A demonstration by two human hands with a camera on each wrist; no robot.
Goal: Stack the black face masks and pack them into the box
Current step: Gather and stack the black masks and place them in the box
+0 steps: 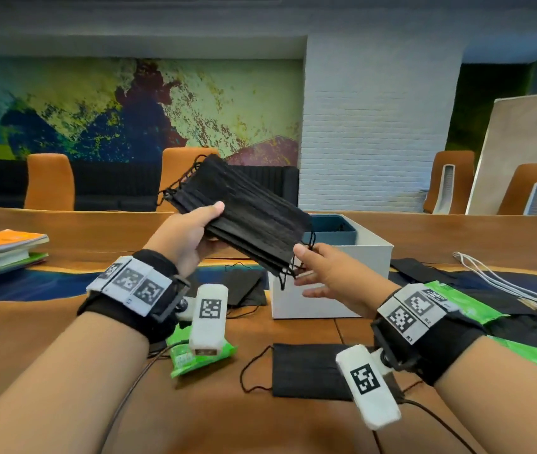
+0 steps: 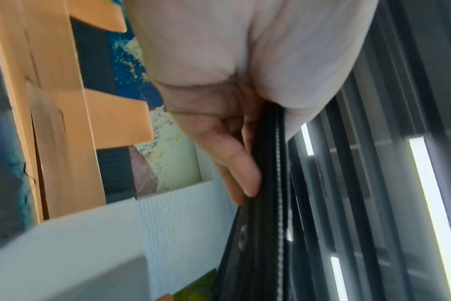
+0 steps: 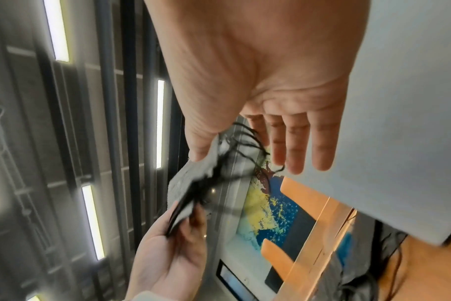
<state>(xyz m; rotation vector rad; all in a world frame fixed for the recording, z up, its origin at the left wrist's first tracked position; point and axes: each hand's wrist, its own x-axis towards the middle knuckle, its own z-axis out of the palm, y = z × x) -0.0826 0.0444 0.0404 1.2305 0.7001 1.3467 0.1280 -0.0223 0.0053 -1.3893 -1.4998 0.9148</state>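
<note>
Head view: our left hand grips the mask stack above the box; our right hand, fingers spread, steadies its corner.

Head view looks forward-down over table; both wrist views close, tilted ceilingward, sharing the mask stack.

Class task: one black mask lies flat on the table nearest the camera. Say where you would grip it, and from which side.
Pinch the single mask at its near long edge, coming from above. It lies flat with ear loops trailing left, so pinching the panel edge avoids the thin cords.
</note>
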